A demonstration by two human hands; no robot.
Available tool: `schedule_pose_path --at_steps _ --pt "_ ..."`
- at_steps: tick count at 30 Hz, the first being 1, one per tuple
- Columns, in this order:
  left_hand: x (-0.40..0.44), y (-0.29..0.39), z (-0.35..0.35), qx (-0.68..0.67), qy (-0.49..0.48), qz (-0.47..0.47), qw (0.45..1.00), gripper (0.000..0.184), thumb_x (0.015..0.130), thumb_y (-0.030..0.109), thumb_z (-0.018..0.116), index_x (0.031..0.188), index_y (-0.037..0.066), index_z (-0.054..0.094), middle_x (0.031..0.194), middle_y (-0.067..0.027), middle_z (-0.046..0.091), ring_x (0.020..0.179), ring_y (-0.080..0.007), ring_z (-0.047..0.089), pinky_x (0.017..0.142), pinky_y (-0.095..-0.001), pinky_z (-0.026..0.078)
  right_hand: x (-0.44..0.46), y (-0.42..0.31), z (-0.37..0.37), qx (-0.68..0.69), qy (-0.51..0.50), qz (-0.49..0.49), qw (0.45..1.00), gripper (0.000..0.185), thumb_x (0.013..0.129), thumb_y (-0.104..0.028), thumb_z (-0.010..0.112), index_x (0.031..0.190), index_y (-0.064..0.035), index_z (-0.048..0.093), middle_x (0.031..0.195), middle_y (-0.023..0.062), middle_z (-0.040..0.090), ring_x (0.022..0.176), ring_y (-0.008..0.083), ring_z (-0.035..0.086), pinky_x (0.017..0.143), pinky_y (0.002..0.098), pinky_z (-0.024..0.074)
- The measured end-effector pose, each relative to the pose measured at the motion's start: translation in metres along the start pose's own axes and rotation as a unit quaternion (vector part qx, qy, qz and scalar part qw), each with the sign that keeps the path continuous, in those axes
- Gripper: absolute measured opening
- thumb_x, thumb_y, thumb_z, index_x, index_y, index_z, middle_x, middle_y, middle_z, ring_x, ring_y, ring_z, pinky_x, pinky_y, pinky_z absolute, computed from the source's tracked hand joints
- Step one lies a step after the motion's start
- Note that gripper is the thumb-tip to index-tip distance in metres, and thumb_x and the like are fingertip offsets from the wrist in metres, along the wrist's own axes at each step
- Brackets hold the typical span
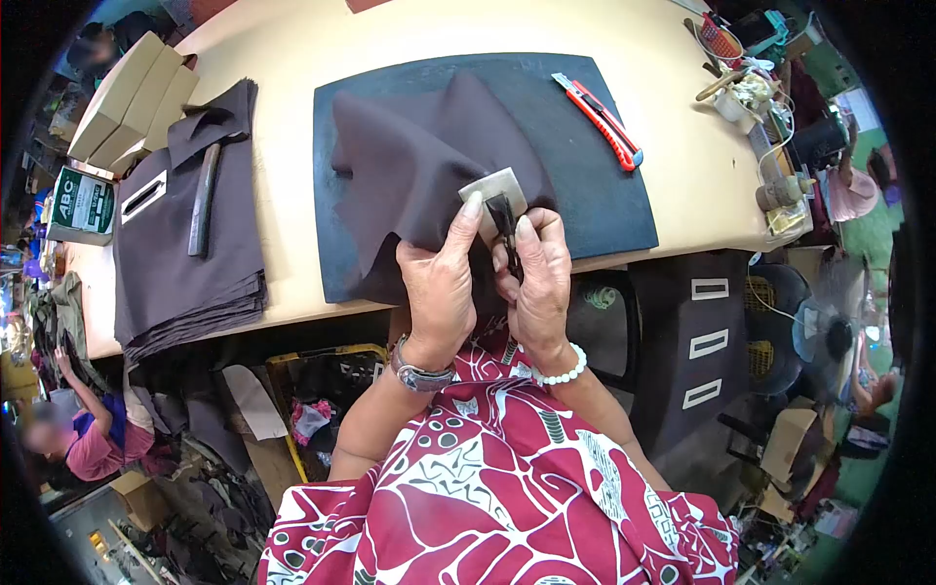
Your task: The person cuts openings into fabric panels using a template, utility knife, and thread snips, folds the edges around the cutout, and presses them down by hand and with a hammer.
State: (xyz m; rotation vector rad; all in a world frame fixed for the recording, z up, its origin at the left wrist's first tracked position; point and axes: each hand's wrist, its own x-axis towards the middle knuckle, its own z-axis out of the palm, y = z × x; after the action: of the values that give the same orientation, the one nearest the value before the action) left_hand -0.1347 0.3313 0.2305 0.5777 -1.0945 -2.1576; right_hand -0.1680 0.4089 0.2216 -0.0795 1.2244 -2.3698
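Observation:
My left hand (441, 283) is closed on a dark brown sheet of cloth or leather (395, 166), its thumb against a small pale grey-beige piece (497, 185). Between the fingers of my right hand (538, 278) is a slim black tool (501, 216) with a flared upper end; its exact kind I cannot make out. That flared end lies over the pale piece. The sheet bunches up in folds over a dark cutting mat (595, 219). A red box cutter (600, 122) rests on the mat to the right.
At left, a stack of dark sheets (185, 278) carries a dark bar-shaped tool (204, 200), beside a green-and-white box (80, 205) and cardboard boxes (132, 97). Dark material with pale rectangular frames (709, 343) hangs below the table edge at right. Clutter and a red basket (720, 39) occupy the right end.

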Motion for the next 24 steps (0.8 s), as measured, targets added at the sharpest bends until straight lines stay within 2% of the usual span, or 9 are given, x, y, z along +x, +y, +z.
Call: schedule_pose_path --at_steps 7,10,13,14,15,17,18,21,24 --pt "0.005 0.001 0.002 -0.005 -0.008 0.016 1.0 0.027 0.084 0.001 0.062 0.111 0.004 0.059 0.105 -0.0023 0.061 0.095 -0.0115 0.057 0.084 -0.0267 0.044 0.005 0.005 -0.002 -0.007 -0.014 -0.016 1.0 0.019 0.092 -0.019 0.057 0.096 -0.0107 0.04 0.067 -0.002 0.049 0.056 0.0012 0.044 0.042 0.0145 0.0278" --pt "0.009 0.001 0.003 -0.005 0.022 0.024 0.999 0.02 0.084 0.004 0.064 0.104 0.001 0.06 0.098 -0.003 0.063 0.084 -0.0101 0.058 0.073 -0.0249 0.047 0.007 0.004 -0.003 -0.027 -0.03 -0.017 0.999 0.019 0.092 -0.018 0.057 0.098 -0.0103 0.041 0.067 -0.0018 0.05 0.057 0.001 0.043 0.043 0.0143 0.0282" --pt "0.016 0.002 0.0 0.001 0.026 0.021 0.999 0.023 0.084 0.005 0.065 0.106 0.001 0.06 0.101 -0.0038 0.063 0.088 -0.0116 0.059 0.078 -0.0261 0.046 0.007 -0.003 -0.007 -0.067 -0.02 -0.03 0.997 0.018 0.092 -0.017 0.056 0.099 -0.0089 0.041 0.068 -0.0014 0.05 0.057 0.0013 0.043 0.046 0.0148 0.0308" --pt "0.018 0.004 -0.002 0.006 0.014 0.024 1.0 0.025 0.084 0.005 0.065 0.108 0.0 0.06 0.102 -0.0041 0.063 0.088 -0.012 0.059 0.08 -0.0262 0.046 0.009 -0.006 -0.012 -0.112 -0.024 -0.087 0.99 0.02 0.092 -0.016 0.056 0.103 -0.0066 0.041 0.069 -0.0013 0.05 0.058 0.0025 0.044 0.049 0.016 0.0345" --pt "0.02 0.006 -0.004 0.011 0.019 0.027 0.999 0.023 0.084 0.006 0.065 0.107 0.0 0.061 0.102 -0.0043 0.063 0.089 -0.0118 0.059 0.08 -0.0259 0.046 0.016 -0.01 -0.024 -0.223 -0.015 -0.161 0.961 0.023 0.092 -0.016 0.056 0.105 -0.0038 0.042 0.069 -0.0006 0.052 0.059 0.0044 0.047 0.05 0.0189 0.0377" --pt "0.026 0.007 -0.017 -0.003 0.006 -0.003 1.0 0.025 0.083 0.006 0.066 0.108 0.004 0.061 0.103 -0.0041 0.064 0.093 -0.0132 0.06 0.084 -0.0278 0.047 0.037 -0.029 -0.047 -0.534 0.073 -0.269 0.798 0.025 0.091 -0.022 0.057 0.099 0.0011 0.054 0.068 0.0118 0.06 0.057 0.0216 0.057 0.053 0.0328 0.0438" --pt "0.026 0.011 -0.017 -0.003 0.011 -0.002 1.0 0.024 0.083 0.007 0.066 0.107 0.003 0.061 0.101 -0.0044 0.065 0.09 -0.0132 0.061 0.082 -0.0281 0.048 0.05 -0.035 -0.061 -0.6 0.074 -0.335 0.722 0.026 0.09 -0.026 0.057 0.093 -0.0004 0.059 0.07 0.0148 0.06 0.059 0.0308 0.058 0.055 0.0379 0.0456" --pt "0.024 0.013 -0.022 -0.007 0.008 -0.023 1.0 0.024 0.083 0.007 0.066 0.106 0.002 0.061 0.101 -0.005 0.065 0.091 -0.0133 0.061 0.083 -0.0279 0.048 0.07 -0.045 -0.09 -0.773 0.064 -0.344 0.529 0.019 0.083 -0.021 0.064 0.093 -0.0047 0.064 0.092 0.0124 0.061 0.089 0.0296 0.058 0.075 0.0384 0.046" --pt "0.022 0.012 -0.023 -0.01 0.002 -0.022 1.0 0.024 0.083 0.005 0.066 0.106 0.0 0.061 0.101 -0.0062 0.065 0.092 -0.0136 0.061 0.083 -0.0283 0.048 0.071 -0.047 -0.084 -0.755 0.056 -0.388 0.526 0.024 0.077 -0.019 0.068 0.098 -0.0068 0.065 0.103 0.0119 0.059 0.099 0.0292 0.055 0.085 0.0385 0.0421"
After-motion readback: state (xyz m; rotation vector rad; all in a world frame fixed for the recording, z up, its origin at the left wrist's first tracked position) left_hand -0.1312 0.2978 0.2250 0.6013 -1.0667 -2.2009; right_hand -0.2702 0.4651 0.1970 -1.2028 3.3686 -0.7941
